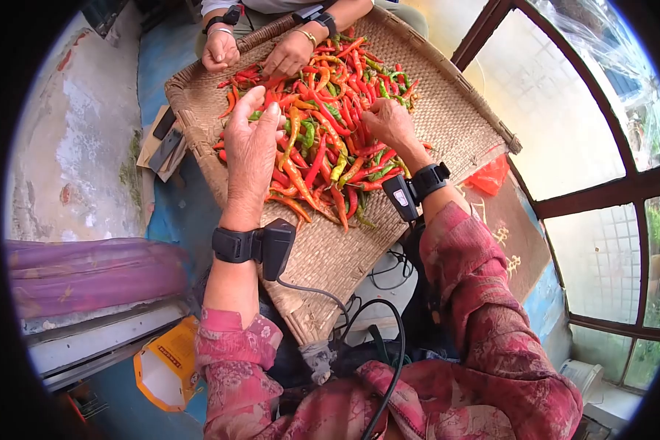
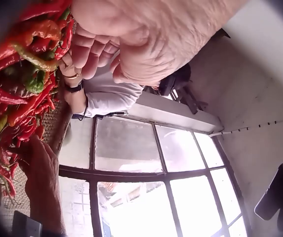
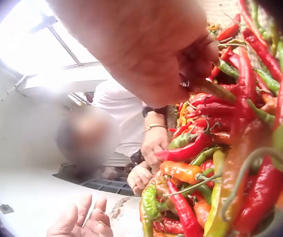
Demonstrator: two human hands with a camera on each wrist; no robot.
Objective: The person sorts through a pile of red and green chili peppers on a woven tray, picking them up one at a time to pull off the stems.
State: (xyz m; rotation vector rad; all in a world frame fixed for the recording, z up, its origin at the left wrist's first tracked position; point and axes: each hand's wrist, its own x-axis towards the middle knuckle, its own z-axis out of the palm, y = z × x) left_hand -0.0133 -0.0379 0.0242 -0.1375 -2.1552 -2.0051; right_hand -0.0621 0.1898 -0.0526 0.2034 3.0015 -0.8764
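Observation:
Red, orange and green peppers (image 1: 323,147) lie heaped on a woven tray (image 1: 330,257). At the heap's left side, my left hand (image 1: 253,158) is raised with its fingers loosely bent and nothing visible in it; the left wrist view shows the palm (image 2: 151,44) beside the peppers (image 2: 28,84). My right hand (image 1: 396,128) is down at the heap's right part. In the right wrist view its curled fingers (image 3: 200,59) pinch a brownish-green pepper (image 3: 215,90) at one end, over other peppers (image 3: 220,113). The fingertips are partly in shadow.
Across the tray, another person's two hands (image 1: 220,50) (image 1: 290,55) are at the heap's far edge. A yellow box (image 1: 172,363) stands low on the left, a red plastic bag (image 1: 488,176) lies beyond the tray's right edge, and a black cable (image 1: 396,315) runs below the tray.

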